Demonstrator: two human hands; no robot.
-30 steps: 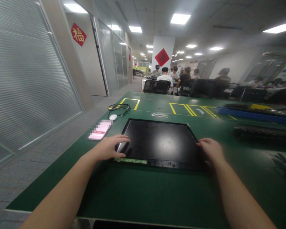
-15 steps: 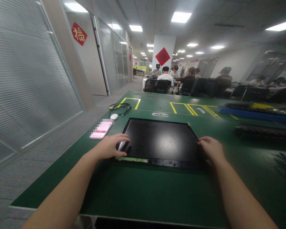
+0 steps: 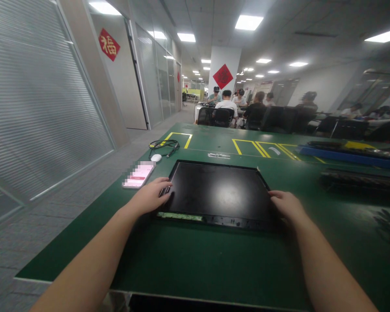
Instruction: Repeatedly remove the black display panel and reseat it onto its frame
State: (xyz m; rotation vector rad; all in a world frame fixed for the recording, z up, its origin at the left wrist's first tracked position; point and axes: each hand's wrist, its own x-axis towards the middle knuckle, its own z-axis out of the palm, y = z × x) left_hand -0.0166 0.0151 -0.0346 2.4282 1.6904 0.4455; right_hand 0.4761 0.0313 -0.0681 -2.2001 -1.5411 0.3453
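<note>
A black LCD screen panel (image 3: 211,188) lies flat on the green table (image 3: 195,255), its dark face up. Along its near edge runs a strip of green circuit board (image 3: 180,216), with a dark bezel continuing to the right. My left hand (image 3: 152,194) grips the panel's left edge, fingertips and thumb on the rim. At the opposite side my right hand (image 3: 286,204) is closed on the right edge, its lower fingers partly hidden beside the panel.
To the left lie a phone (image 3: 139,174), a white mouse-like object (image 3: 156,158) and a coiled black cable (image 3: 164,146). A small clear packet (image 3: 219,155) sits behind the panel. Farther right are a blue tray (image 3: 351,155), dark strips (image 3: 360,180) and dark gloves-like items (image 3: 388,223). People sit beyond the table.
My left hand has slid slightly outward and up along the left edge, its thumb now closer to its fingers. My right hand has shifted a little; the panel stays nearly in place.
</note>
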